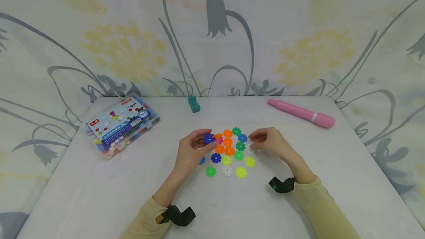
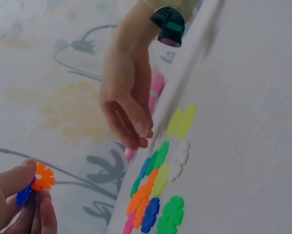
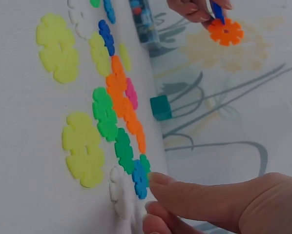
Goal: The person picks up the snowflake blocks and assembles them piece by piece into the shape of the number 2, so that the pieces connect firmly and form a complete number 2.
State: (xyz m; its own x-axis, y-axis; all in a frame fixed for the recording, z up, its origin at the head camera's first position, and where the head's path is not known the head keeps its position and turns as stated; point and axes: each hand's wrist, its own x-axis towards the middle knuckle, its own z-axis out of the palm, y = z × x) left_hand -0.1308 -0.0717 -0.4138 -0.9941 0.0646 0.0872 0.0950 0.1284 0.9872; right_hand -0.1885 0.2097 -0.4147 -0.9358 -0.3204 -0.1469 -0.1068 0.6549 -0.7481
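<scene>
My left hand (image 1: 192,150) pinches a dark blue snowflake disc (image 2: 24,196) and an orange snowflake disc (image 2: 43,177) slotted together, held up off the table. Below and to its right lies a loose cluster of notched discs: several orange ones (image 1: 227,142), green ones (image 1: 238,155), yellow ones (image 1: 249,162) and a pink one (image 3: 131,93). Over the cluster's right side, my right hand (image 1: 270,143) hangs with bent, relaxed fingers and thumb apart, and no disc shows between them. Its fingertips are close to a light blue disc (image 3: 140,179) and a white disc (image 3: 117,191).
A clear plastic case (image 1: 124,126) of small colourful parts with a printed label lies at the left back. Near the back edge is a teal block (image 1: 194,104). A pink cylinder with a pale band (image 1: 300,113) rests at the right back, before a flowered cloth backdrop (image 1: 216,65).
</scene>
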